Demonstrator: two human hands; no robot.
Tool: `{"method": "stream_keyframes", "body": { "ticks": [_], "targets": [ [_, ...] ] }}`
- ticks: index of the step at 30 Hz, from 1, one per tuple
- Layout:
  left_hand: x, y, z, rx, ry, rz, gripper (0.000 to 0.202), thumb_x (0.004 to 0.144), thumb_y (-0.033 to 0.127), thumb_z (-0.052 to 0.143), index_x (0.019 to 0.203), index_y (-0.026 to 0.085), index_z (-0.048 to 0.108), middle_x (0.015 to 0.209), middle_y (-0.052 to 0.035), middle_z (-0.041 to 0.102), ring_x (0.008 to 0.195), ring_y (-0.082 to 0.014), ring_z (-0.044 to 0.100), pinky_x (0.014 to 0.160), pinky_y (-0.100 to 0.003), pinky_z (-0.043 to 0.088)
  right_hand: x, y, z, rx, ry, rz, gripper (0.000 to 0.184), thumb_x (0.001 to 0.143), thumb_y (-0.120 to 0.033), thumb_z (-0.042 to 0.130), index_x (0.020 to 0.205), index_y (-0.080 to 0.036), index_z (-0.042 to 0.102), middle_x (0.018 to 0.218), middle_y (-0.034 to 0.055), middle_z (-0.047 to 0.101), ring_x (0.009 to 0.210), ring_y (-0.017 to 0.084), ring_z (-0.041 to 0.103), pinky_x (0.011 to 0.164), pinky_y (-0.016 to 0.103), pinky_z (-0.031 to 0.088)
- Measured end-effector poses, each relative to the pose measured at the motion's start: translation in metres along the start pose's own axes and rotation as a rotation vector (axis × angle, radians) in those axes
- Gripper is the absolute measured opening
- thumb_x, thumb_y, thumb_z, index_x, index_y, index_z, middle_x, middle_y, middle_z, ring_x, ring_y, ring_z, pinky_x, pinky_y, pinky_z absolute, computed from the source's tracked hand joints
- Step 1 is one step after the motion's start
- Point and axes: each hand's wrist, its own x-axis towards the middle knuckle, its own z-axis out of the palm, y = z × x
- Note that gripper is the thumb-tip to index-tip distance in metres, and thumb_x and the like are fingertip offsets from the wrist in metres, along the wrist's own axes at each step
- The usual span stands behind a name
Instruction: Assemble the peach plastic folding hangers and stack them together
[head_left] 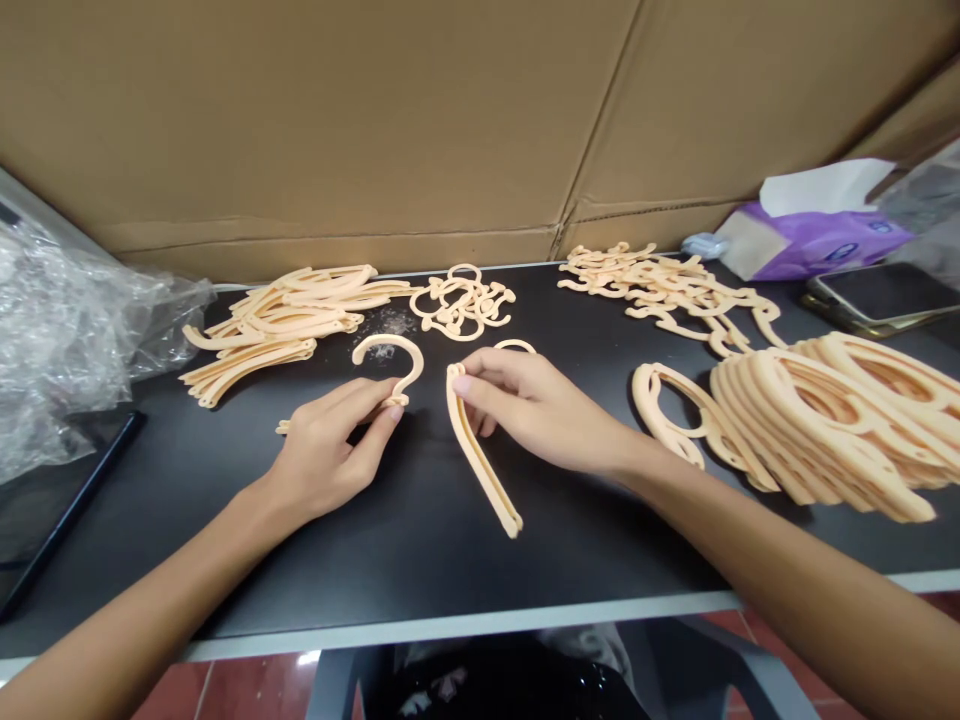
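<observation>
My left hand (pixel 330 448) rests on the black table (pixel 420 540) and pinches the stem of a peach plastic hook piece (pixel 396 358) between thumb and fingers. My right hand (pixel 540 410) is closed on the top end of a long peach plastic hanger arm (pixel 484 470), which slants toward the table's front edge. A second curved piece (pixel 516 346) peeks out behind the right fingers. The two hands sit close together at the table's middle.
Piles of peach hanger parts lie around: long arms (pixel 277 325) at back left, small hooks (pixel 461 300) at back centre, more hooks (pixel 667 290) at back right, stacked assembled hangers (pixel 825 420) at right. Crumpled plastic wrap (pixel 67 340) left; tissue pack (pixel 810 235) and phone (pixel 885 295) right. Cardboard wall behind.
</observation>
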Motion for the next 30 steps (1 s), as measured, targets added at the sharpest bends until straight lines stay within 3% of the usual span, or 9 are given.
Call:
{"method": "stream_keyframes", "body": {
  "ticks": [4,8,13,17,19,22,24,27,30],
  "targets": [
    [-0.0002,-0.0006,0.0012,0.033,0.067,0.02,0.016,0.095,0.016,0.061,0.107,0.011,0.071,0.097,-0.0076,0.077,0.081,-0.0152,0.072,0.079,-0.023,0.056,0.002,-0.0074,0.004,0.582,-0.07,0.176,0.023,0.101,-0.032,0.048,0.086,-0.017,0.057,0.083,0.0047,0.072,0.07,0.016,0.072,0.069,0.029,0.058],
    [-0.0001,-0.0024,0.0019,0.048,0.062,0.0,0.016,0.097,0.017,0.061,0.109,0.014,0.072,0.101,-0.0065,0.078,0.086,-0.016,0.074,0.082,-0.023,0.056,0.0025,-0.01,0.0043,0.822,-0.093,0.264,0.023,0.102,-0.027,0.042,0.088,-0.016,0.058,0.076,0.0062,0.073,0.062,0.019,0.073,0.062,0.031,0.06],
    [-0.0007,-0.0023,0.0019,0.008,0.013,-0.041,0.021,0.098,0.024,0.06,0.115,0.017,0.07,0.104,-0.0054,0.078,0.083,-0.0153,0.074,0.08,-0.024,0.058,0.0057,-0.0054,0.0024,0.816,-0.047,0.299,0.016,0.096,-0.022,0.052,0.087,-0.015,0.063,0.066,0.0019,0.068,0.044,0.012,0.061,0.044,0.022,0.052],
    [-0.0016,0.0005,0.0015,-0.042,0.003,-0.104,0.019,0.099,0.027,0.058,0.113,0.018,0.068,0.099,-0.0037,0.078,0.08,-0.0147,0.075,0.078,-0.023,0.061,0.0065,-0.0064,0.0003,0.708,-0.056,0.321,0.009,0.085,-0.009,0.06,0.088,-0.013,0.067,0.077,0.0039,0.07,0.05,0.01,0.064,0.046,0.019,0.052],
    [-0.0016,0.0022,0.0013,-0.089,0.022,-0.162,0.017,0.098,0.029,0.06,0.108,0.017,0.065,0.091,-0.0022,0.078,0.073,-0.0132,0.074,0.074,-0.022,0.062,0.0053,-0.0077,-0.0008,0.696,-0.064,0.344,0.024,0.083,-0.007,0.061,0.106,-0.013,0.066,0.078,0.0042,0.072,0.056,0.013,0.069,0.053,0.022,0.057],
    [-0.0012,0.0036,0.0008,-0.117,0.025,-0.196,0.013,0.097,0.029,0.06,0.103,0.018,0.063,0.088,-0.0013,0.076,0.071,-0.0128,0.074,0.073,-0.022,0.063,0.0034,-0.0078,-0.0018,0.693,-0.057,0.314,0.05,0.086,-0.009,0.062,0.133,-0.021,0.051,0.073,-0.0001,0.072,0.06,0.017,0.072,0.058,0.029,0.062],
    [-0.0011,0.0035,0.0006,-0.114,0.025,-0.199,0.013,0.097,0.029,0.06,0.103,0.019,0.063,0.088,-0.0011,0.076,0.071,-0.0128,0.073,0.073,-0.023,0.064,0.0032,-0.0062,-0.0021,0.678,-0.043,0.262,0.041,0.085,-0.01,0.064,0.124,-0.022,0.057,0.073,-0.0012,0.072,0.062,0.017,0.073,0.058,0.029,0.062],
    [-0.0009,0.0028,0.0004,-0.112,0.026,-0.195,0.012,0.096,0.029,0.06,0.103,0.018,0.063,0.086,-0.0008,0.075,0.07,-0.012,0.073,0.072,-0.022,0.063,0.0043,-0.004,-0.0021,0.702,-0.01,0.235,0.014,0.082,-0.009,0.064,0.095,-0.015,0.07,0.081,0.0041,0.074,0.068,0.015,0.073,0.064,0.027,0.062],
    [-0.0003,0.003,0.0001,-0.11,0.035,-0.188,0.012,0.096,0.028,0.06,0.103,0.018,0.063,0.086,-0.0003,0.075,0.07,-0.0112,0.072,0.072,-0.021,0.063,0.0054,-0.0046,-0.0032,0.832,-0.003,0.251,0.027,0.076,-0.003,0.057,0.098,-0.01,0.073,0.087,0.0088,0.077,0.075,0.018,0.075,0.076,0.032,0.062]
  ]
}}
